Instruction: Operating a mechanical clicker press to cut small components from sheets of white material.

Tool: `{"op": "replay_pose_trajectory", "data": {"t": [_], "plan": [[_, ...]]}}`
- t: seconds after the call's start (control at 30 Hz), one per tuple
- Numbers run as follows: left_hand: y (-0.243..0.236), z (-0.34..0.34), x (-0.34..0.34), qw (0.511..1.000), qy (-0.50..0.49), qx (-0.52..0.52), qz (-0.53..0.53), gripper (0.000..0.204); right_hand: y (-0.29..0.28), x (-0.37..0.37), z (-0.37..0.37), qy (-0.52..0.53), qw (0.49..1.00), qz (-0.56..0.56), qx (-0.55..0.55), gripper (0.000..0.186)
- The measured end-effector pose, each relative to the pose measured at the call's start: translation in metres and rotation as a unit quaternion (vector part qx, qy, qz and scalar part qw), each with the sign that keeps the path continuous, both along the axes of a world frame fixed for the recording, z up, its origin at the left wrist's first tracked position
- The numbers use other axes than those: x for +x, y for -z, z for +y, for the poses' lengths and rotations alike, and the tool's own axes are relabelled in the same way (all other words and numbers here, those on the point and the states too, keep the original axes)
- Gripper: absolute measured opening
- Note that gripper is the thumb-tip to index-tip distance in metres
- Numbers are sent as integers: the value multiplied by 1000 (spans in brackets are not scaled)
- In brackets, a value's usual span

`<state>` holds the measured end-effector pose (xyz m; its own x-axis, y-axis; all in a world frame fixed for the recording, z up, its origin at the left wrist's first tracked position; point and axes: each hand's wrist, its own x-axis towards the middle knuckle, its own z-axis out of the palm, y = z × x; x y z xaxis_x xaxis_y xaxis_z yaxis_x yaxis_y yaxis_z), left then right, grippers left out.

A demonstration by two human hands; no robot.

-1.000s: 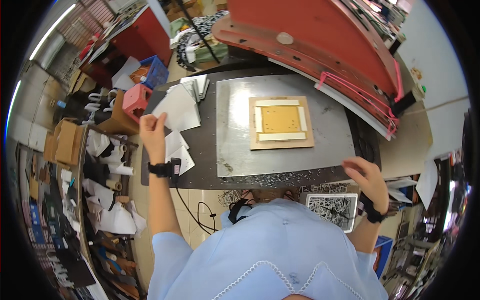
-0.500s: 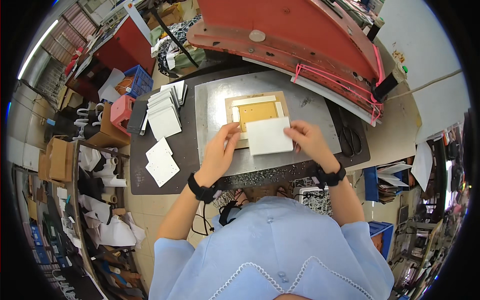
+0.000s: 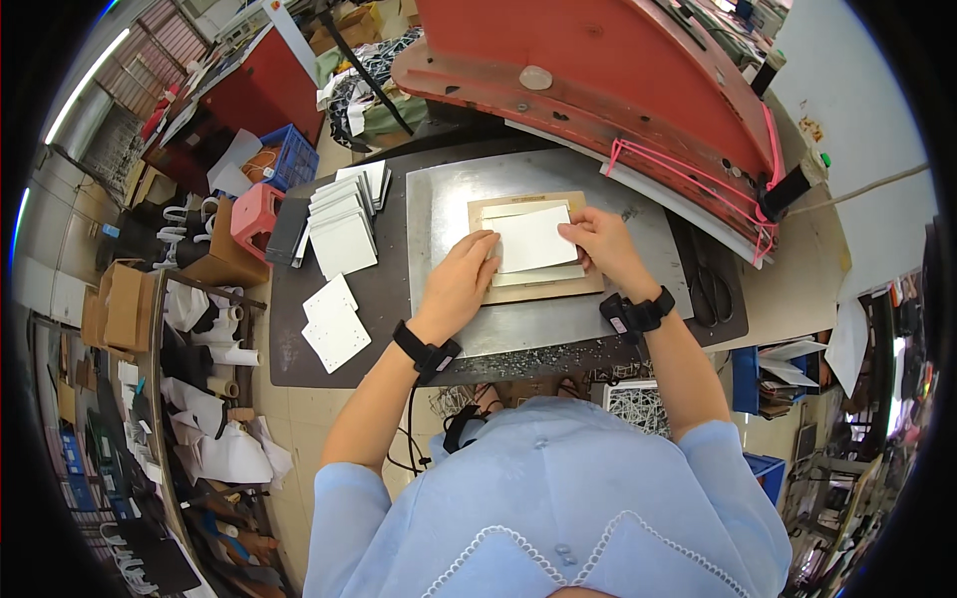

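A white rectangular card (image 3: 528, 239) lies over the framed wooden board (image 3: 543, 289), covering most of its yellow centre, on a metal plate (image 3: 439, 189). My left hand (image 3: 464, 269) grips the card's left edge with bent fingers. My right hand (image 3: 603, 244) pinches the card at its right edge. To the left, a fanned stack of white cards (image 3: 341, 239) lies beside a dark block (image 3: 287, 224), with two perforated white pieces (image 3: 336, 334) nearer the front edge of the dark table (image 3: 299, 364).
A red machine head (image 3: 588, 70) with pink cords rises behind the plate. Black scissors (image 3: 710, 294) lie at the right. A blue crate (image 3: 294, 151) and pink stool (image 3: 257, 224) stand back left; a shelf of rolls and scraps (image 3: 214, 448) lines the left side.
My left hand has moved from the stacks onto the board, and my right hand has come in from the right. The white card, held lower half a second ago, now sits over the yellow centre.
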<state>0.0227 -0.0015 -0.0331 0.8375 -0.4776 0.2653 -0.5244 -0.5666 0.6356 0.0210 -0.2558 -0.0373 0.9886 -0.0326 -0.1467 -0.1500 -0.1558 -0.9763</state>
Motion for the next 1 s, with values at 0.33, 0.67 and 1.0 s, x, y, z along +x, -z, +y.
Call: {"op": "replay_pose_trajectory", "data": {"t": [0.33,0.67,1.0], "plan": [[7,-6,7,981,35,139,-131,38,-9,-9,8,26,970,-100,-220,27],[10,-4,11,980,46,136,-139,38,-2,-47,4,-66,843,-311,-434,29],[-9,10,11,998,8,-1,-65,43,-8,-43,-13,104,869,-336,-347,37]]}}
